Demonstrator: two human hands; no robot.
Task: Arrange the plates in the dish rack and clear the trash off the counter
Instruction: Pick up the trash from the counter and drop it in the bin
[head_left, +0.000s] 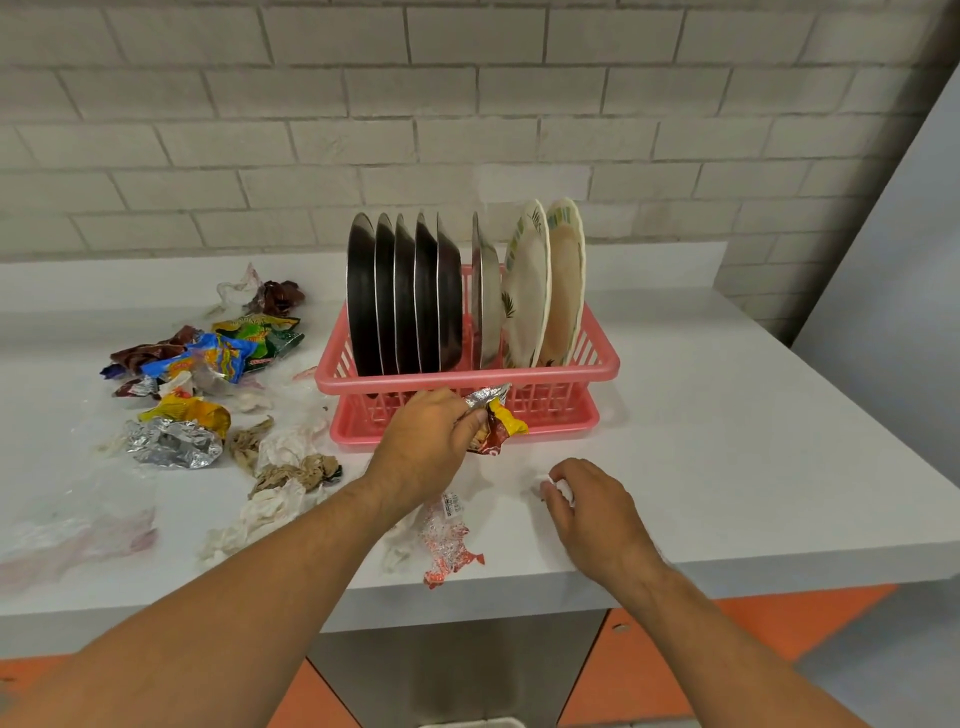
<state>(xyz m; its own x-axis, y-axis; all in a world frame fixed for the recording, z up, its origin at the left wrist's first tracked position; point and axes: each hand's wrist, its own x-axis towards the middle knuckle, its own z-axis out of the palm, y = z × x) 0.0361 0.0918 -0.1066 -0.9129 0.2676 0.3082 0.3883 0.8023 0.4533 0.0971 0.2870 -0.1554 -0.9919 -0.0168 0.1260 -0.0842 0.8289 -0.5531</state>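
Crumpled trash (208, 395) litters the white counter (727, 415) under a pale brick wall (467, 104). The left hand (423, 447) pinches a red-yellow wrapper (496, 423) before the pink dish rack (467, 376) holding upright plates (405, 296). The right hand (589, 506) curls around a white scrap (563, 488).

Pale grey brick wall (467, 114) with darker mortar lines behind a white worktop (727, 426). Orange cabinet fronts (675, 660) below it, a grey panel (457, 670) between them. Plain grey wall (893, 249) at right. Light soft, even.
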